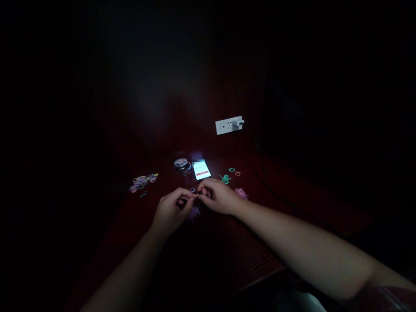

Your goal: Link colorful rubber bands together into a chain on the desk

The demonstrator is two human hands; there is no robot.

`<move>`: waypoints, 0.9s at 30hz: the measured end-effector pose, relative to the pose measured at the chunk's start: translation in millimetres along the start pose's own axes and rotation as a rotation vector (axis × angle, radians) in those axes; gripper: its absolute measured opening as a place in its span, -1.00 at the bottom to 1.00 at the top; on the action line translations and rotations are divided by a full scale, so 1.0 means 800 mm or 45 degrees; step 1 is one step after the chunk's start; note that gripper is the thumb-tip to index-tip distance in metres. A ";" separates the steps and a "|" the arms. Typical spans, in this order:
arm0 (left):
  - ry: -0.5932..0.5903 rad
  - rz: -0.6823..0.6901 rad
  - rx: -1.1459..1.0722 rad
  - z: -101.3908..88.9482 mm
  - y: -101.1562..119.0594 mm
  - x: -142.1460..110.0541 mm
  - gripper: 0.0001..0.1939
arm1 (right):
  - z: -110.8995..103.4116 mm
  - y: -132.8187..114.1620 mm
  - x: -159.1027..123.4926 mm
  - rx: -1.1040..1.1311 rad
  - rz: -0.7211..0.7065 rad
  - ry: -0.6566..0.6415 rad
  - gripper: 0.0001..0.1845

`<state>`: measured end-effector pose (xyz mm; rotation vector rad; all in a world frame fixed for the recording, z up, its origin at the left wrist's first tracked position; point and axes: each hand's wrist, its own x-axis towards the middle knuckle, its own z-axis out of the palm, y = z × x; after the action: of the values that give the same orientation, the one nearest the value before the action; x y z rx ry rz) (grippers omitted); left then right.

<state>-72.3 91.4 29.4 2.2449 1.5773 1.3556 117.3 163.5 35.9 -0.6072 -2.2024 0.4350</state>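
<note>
My left hand [170, 211] pinches a small orange-pink band, seemingly a hair tie [196, 196], between thumb and fingertips. Right beside it, my right hand [218, 197] has its thumb and fingers closed at the band's other side; exactly how they grip it is too dark to see. A pale blue loop [192, 190] shows just behind the fingertips. Under the hands lies a purple heap of bands [194, 213]. To the right are a pink heap [241, 193], a green bunch [225, 178] and a few single loops. A mixed-colour pile [143, 182] lies at the left.
A lit phone [202, 170] rests beyond my hands, with a clear lidded jar [182, 166] on its left. On the wall is a white socket panel [228, 125] holding a plug, and a dark cable [266, 184] runs down across the dark red table [260, 255].
</note>
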 end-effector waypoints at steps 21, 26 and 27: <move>0.023 -0.020 -0.084 -0.001 0.005 0.000 -0.94 | -0.072 0.151 0.001 -0.683 0.823 -0.419 -0.52; 0.033 -0.013 -0.070 0.000 0.003 0.000 -0.93 | -0.072 0.145 0.003 -0.690 0.790 -0.412 -0.55; 0.033 -0.011 -0.068 0.000 0.002 0.000 -0.93 | -0.072 0.144 0.003 -0.689 0.785 -0.408 -0.55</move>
<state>-71.4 90.8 30.1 2.1964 1.5373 1.4135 192.5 266.2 17.1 -1.6270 -2.4137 0.2444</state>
